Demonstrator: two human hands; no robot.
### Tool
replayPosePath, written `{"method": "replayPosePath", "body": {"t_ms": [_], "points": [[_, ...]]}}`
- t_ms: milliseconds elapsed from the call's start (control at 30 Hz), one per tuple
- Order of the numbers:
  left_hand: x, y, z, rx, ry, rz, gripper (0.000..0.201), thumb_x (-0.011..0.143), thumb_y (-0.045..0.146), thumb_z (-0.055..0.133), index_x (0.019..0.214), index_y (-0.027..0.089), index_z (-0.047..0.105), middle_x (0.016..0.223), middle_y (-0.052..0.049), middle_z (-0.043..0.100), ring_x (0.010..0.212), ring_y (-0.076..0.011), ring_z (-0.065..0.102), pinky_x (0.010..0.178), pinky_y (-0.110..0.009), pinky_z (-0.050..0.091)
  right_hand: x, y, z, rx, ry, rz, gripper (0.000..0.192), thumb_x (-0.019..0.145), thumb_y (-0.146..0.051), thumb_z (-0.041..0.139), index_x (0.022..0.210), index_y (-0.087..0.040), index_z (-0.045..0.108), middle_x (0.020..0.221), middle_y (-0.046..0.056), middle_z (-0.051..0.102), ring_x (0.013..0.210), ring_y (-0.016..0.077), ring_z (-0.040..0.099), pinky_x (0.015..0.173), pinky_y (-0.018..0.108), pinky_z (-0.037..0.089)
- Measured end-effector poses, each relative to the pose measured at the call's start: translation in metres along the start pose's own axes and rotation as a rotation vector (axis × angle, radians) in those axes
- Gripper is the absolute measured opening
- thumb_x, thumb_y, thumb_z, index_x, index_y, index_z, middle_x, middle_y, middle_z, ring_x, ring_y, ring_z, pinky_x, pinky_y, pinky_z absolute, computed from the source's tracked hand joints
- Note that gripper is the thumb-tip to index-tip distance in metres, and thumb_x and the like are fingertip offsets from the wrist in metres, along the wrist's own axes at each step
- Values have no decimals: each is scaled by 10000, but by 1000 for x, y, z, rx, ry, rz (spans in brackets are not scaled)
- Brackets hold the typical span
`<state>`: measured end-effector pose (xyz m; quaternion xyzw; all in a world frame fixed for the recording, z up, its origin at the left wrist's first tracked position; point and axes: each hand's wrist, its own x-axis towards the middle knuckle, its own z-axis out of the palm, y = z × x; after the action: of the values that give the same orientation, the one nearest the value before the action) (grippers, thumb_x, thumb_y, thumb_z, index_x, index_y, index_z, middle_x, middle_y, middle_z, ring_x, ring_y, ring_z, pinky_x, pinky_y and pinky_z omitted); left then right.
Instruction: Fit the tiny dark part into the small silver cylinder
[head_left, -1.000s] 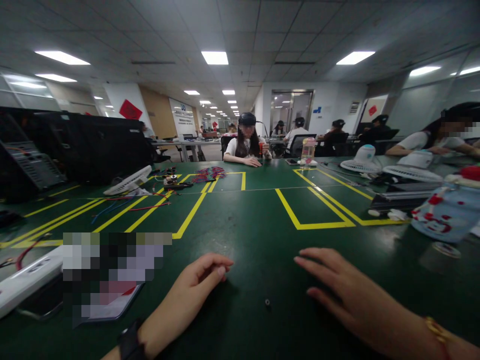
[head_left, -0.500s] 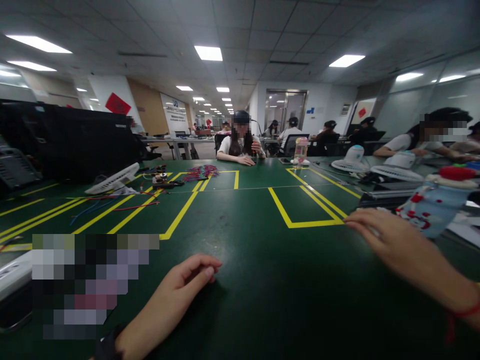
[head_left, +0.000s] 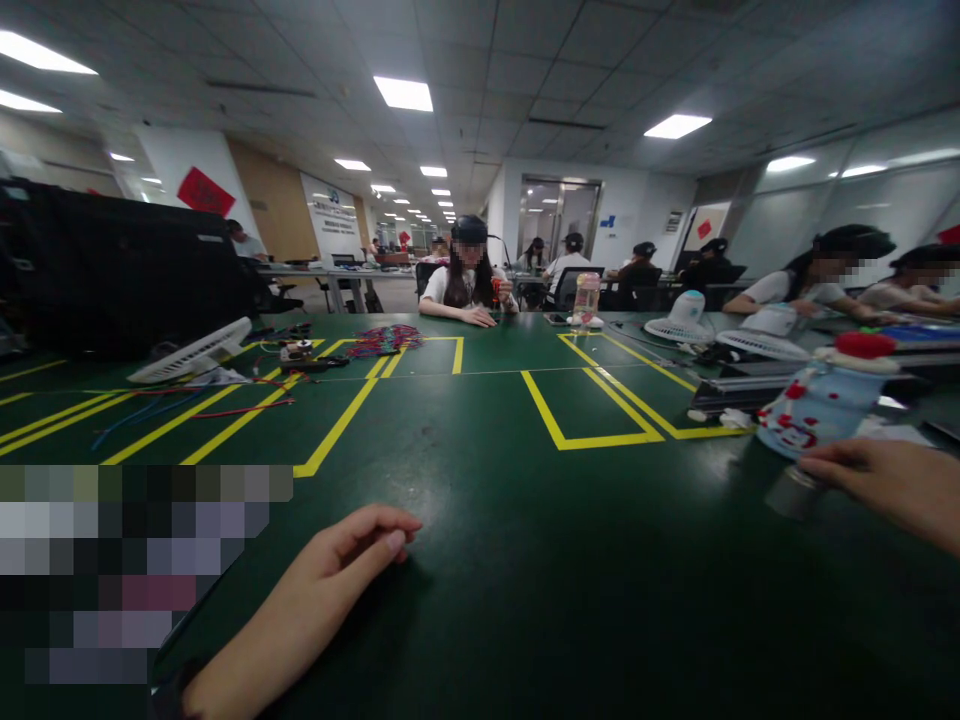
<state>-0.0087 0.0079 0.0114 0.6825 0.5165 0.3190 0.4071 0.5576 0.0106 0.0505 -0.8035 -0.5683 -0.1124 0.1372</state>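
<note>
My left hand [head_left: 330, 570] rests on the dark green table [head_left: 525, 560] near the front edge, fingers loosely curled and holding nothing. My right hand [head_left: 892, 485] is stretched out to the far right. Its fingertips reach a small grey round piece [head_left: 784, 495] lying on the table. Whether they grip it does not show. Just behind that piece stands a blue and white bottle [head_left: 817, 405] with red marks and a red top.
Yellow tape lines [head_left: 592, 440] mark boxes on the table. A white fan [head_left: 191, 355], loose wires [head_left: 225, 405] and a wire bundle [head_left: 386, 340] lie at the left. More fans [head_left: 765, 340] stand at the right. A person [head_left: 465, 285] sits opposite, others at the right.
My right hand has swept from the table's middle to the far right, up to the grey piece by the bottle. My view has turned slightly right. The left hand has stayed put.
</note>
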Motion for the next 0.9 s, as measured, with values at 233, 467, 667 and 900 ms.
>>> {"method": "replayPosePath", "body": {"t_ms": [233,467,667,900], "points": [[-1,3,0,-6,1,12,267,859,429,529,963,246,694,890,-17,684,880,-252,624,812,-349,455,2,3,-5,45,-171,103,372,727,-489,614,861,-169,750,883,164,681,684,179,611,657,344,393],[-2,3,-1,-17,-13,6,245,875,410,528,976,259,691,894,-8,685,887,-243,625,809,-336,447,3,4,-2,90,-211,110,316,698,-472,649,834,-210,759,912,141,686,775,208,616,750,367,390],[0,-1,-2,-8,-12,12,245,877,404,524,979,248,684,916,-13,681,888,-239,624,815,-337,445,4,11,-2,73,-239,201,376,688,-519,641,889,-221,753,980,137,672,829,240,606,741,374,387],[0,0,0,31,-5,9,280,868,417,513,990,229,680,884,-12,686,882,-233,621,801,-315,457,-2,17,4,68,-293,170,413,759,-555,542,981,-260,728,1049,98,657,917,232,588,853,346,365]]}}
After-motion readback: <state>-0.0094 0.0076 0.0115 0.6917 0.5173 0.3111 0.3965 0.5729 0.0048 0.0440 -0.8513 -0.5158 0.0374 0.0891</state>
